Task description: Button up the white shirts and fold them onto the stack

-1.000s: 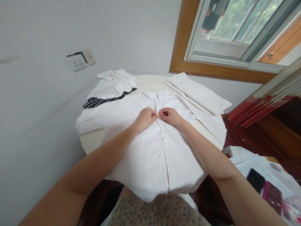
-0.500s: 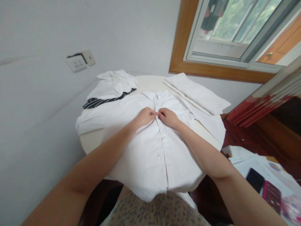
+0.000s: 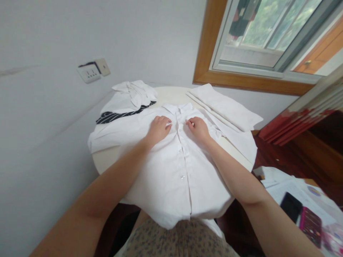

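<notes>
A white button-up shirt lies front up on a round table, its collar at the far side and its near hem hanging over the edge. Clear buttons show down the placket. My left hand rests on the chest left of the placket, with a gap between thumb and fingers. Right of the placket, my right hand has its thumb and fingertips pinched together at the shirt's cloth. The two hands are apart, with the upper placket between them.
Crumpled white cloth and a black striped piece lie at the table's back left. Folded white cloth lies at the back right. A phone and papers sit lower right. The wall stands close on the left.
My hands were together at the placket, pinching it near a button. They have moved apart to either side, and my left fingers have loosened. The shirt lies nearly the same.
</notes>
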A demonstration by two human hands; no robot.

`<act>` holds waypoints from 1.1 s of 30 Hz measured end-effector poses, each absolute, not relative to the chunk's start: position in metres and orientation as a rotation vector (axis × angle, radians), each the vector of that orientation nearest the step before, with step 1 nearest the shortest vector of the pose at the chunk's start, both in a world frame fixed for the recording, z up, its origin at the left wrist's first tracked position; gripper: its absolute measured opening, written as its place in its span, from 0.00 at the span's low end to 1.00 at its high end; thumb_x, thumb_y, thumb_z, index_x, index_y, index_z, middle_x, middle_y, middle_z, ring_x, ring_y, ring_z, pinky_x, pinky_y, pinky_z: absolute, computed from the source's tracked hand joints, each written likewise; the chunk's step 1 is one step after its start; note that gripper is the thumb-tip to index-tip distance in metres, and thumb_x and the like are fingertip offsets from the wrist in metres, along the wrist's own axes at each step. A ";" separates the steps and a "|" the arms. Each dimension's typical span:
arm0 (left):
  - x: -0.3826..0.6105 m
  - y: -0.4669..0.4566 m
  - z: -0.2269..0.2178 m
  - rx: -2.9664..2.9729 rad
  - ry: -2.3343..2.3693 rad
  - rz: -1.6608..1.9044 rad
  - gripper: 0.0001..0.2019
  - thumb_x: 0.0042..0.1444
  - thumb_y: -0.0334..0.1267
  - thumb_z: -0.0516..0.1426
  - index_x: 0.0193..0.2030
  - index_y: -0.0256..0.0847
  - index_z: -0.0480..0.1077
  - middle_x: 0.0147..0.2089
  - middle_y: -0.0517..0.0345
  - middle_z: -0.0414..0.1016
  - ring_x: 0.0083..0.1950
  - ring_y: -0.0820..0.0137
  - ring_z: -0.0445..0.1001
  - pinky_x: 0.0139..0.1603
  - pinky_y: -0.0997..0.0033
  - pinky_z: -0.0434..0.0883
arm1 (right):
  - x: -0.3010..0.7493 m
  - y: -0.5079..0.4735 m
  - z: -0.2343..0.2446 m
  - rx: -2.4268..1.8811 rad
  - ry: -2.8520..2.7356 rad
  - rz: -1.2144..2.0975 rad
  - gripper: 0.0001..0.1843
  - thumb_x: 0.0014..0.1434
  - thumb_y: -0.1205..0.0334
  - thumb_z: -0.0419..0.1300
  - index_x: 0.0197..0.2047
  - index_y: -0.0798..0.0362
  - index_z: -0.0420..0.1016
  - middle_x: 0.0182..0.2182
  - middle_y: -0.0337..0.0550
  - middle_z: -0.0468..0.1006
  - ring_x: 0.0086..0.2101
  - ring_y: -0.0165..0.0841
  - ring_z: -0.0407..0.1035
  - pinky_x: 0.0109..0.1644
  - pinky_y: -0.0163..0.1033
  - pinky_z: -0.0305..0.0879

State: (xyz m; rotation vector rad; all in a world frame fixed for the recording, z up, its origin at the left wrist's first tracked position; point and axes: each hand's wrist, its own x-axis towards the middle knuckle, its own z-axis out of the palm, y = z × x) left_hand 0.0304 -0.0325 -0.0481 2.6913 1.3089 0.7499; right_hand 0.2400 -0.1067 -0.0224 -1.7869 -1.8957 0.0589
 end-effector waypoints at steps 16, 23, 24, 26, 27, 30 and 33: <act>0.034 -0.002 -0.044 2.509 1.643 0.171 0.32 0.65 0.59 0.34 0.73 0.55 0.51 0.77 0.60 0.42 0.76 0.48 0.40 0.68 0.28 0.39 | 0.267 -0.113 -0.039 -2.280 -2.044 0.162 0.43 0.64 0.29 0.37 0.74 0.43 0.47 0.74 0.48 0.39 0.71 0.51 0.34 0.70 0.66 0.34; 0.026 0.009 -0.046 2.575 1.633 0.195 0.33 0.65 0.60 0.38 0.73 0.53 0.52 0.77 0.57 0.45 0.75 0.49 0.43 0.69 0.32 0.42 | 0.285 -0.123 -0.047 -2.228 -2.081 0.041 0.38 0.68 0.35 0.40 0.73 0.47 0.51 0.73 0.51 0.45 0.71 0.47 0.38 0.72 0.53 0.39; 0.026 0.008 -0.046 2.602 1.638 0.221 0.31 0.66 0.57 0.38 0.72 0.52 0.54 0.76 0.55 0.47 0.75 0.49 0.45 0.69 0.33 0.44 | 0.286 -0.124 -0.047 -2.206 -2.082 0.014 0.37 0.68 0.37 0.41 0.73 0.47 0.53 0.72 0.51 0.46 0.71 0.46 0.40 0.72 0.52 0.40; 0.028 0.001 -0.043 2.661 1.672 0.293 0.27 0.68 0.49 0.38 0.69 0.47 0.59 0.73 0.49 0.56 0.72 0.51 0.53 0.68 0.38 0.49 | 0.286 -0.126 -0.047 -2.165 -2.060 -0.038 0.32 0.70 0.43 0.42 0.71 0.48 0.58 0.71 0.51 0.52 0.70 0.44 0.45 0.71 0.50 0.42; 0.030 -0.005 -0.040 2.697 1.687 0.323 0.26 0.68 0.45 0.39 0.67 0.44 0.63 0.70 0.45 0.61 0.69 0.51 0.58 0.67 0.41 0.51 | 0.285 -0.128 -0.045 -2.151 -2.044 -0.059 0.30 0.71 0.46 0.42 0.69 0.49 0.61 0.69 0.51 0.56 0.69 0.43 0.48 0.71 0.49 0.44; 0.037 -0.028 -0.029 2.828 1.641 0.366 0.22 0.68 0.40 0.41 0.58 0.40 0.70 0.60 0.41 0.71 0.64 0.53 0.64 0.65 0.47 0.54 | 0.281 -0.136 -0.037 -2.135 -2.000 -0.136 0.24 0.70 0.55 0.45 0.63 0.51 0.70 0.65 0.50 0.65 0.66 0.42 0.54 0.70 0.52 0.45; 0.039 -0.057 -0.021 2.880 1.495 0.366 0.21 0.67 0.43 0.44 0.59 0.42 0.70 0.62 0.44 0.69 0.64 0.54 0.64 0.64 0.51 0.57 | 0.271 -0.152 -0.026 -2.051 -2.059 -0.172 0.22 0.69 0.57 0.48 0.61 0.50 0.71 0.66 0.48 0.64 0.67 0.42 0.51 0.71 0.55 0.42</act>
